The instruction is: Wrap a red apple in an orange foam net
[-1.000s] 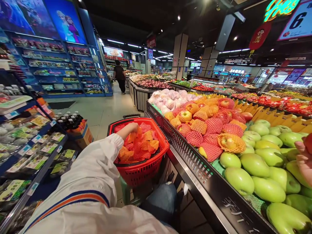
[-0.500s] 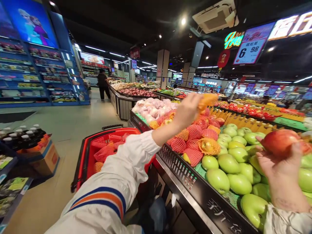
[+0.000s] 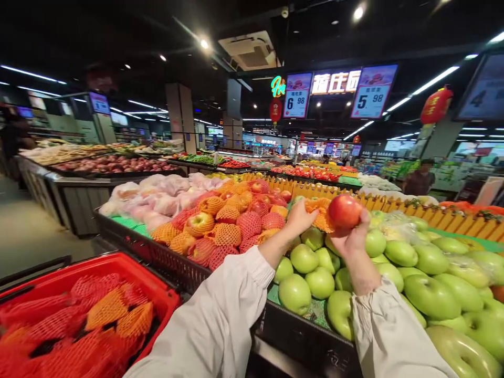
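My right hand point(image 3: 353, 242) is closed around the lower side of a bare red apple point(image 3: 344, 211), held up above the green apples point(image 3: 317, 282). Pinched in the fingers of my left hand point(image 3: 300, 219) is an orange foam net sleeve point(image 3: 319, 214), which meets the apple's left side. Whether any of the sleeve is round the apple's back, I cannot tell. Left of my hands lie red apples in foam nets point(image 3: 227, 234), in red and orange sleeves.
A red shopping basket point(image 3: 161, 294) at lower left holds several loose red and orange foam nets point(image 3: 106, 310). Bagged pink fruit point(image 3: 157, 197) lies at the display's left end. A yellow slatted divider point(image 3: 378, 203) runs behind the apples. Price signs point(image 3: 298, 95) hang overhead.
My view has swung to the right. My left hand has brought the orange foam net across to the red apple in my right hand, and the two hands are now close together.
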The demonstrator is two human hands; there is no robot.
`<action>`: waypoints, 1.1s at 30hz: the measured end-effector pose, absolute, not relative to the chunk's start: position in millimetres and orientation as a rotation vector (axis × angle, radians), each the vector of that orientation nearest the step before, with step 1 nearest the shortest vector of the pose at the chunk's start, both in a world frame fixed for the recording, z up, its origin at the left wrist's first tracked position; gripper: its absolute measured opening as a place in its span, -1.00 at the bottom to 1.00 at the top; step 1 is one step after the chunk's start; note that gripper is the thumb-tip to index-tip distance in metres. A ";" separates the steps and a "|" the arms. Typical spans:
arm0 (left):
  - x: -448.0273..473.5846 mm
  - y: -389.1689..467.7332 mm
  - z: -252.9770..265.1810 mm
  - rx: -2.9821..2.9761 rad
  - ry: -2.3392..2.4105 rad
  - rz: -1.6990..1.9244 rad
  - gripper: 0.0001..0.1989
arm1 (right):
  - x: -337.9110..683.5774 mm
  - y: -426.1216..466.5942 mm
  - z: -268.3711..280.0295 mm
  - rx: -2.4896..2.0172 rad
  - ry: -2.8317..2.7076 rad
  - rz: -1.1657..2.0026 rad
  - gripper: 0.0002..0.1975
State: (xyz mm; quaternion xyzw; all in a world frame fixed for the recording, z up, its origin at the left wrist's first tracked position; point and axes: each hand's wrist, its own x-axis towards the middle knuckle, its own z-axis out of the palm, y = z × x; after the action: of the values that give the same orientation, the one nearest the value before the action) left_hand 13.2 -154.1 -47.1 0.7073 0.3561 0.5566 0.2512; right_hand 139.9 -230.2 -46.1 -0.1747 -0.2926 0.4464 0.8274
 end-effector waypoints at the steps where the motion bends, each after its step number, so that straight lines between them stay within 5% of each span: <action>1: 9.3 -154.0 -47.5 1.923 0.996 1.528 -0.78 | 140.4 -228.7 -47.5 -0.385 -0.635 0.967 -0.36; 12: -10.0 -158.9 -30.9 1.520 1.069 1.882 -0.75 | 143.5 -218.2 -62.4 -0.671 -0.731 1.034 -0.39; 15: -15.1 -159.7 -29.1 1.346 0.912 2.016 -0.97 | 144.4 -218.9 -59.3 -0.636 -0.692 0.961 -0.33; 17: -16.6 -161.4 -29.0 1.364 0.813 2.063 -0.70 | 145.5 -222.2 -55.7 -0.597 -0.662 0.926 -0.26; 19: -15.1 -163.3 -30.2 1.496 0.766 1.994 -0.56 | 147.0 -225.2 -52.4 -0.569 -0.648 0.926 -0.19; 23: -6.7 -166.9 -34.5 1.657 0.773 1.711 -0.87 | 147.7 -225.9 -50.1 -0.581 -0.597 0.924 -0.11; 29: -7.3 -173.0 -32.3 1.386 0.664 1.938 -0.64 | 143.2 -223.7 -52.6 -0.621 -0.602 0.854 -0.17; 33: -7.6 -168.0 -30.0 1.451 0.535 1.830 -0.76 | 145.5 -220.6 -56.3 -0.576 -0.645 0.859 -0.26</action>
State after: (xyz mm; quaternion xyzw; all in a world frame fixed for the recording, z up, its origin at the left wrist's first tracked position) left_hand -7.6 -168.0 -30.0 0.5641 0.2080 0.7113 0.3642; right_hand 145.5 -220.6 -56.3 -0.2707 -0.3031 0.4035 0.8198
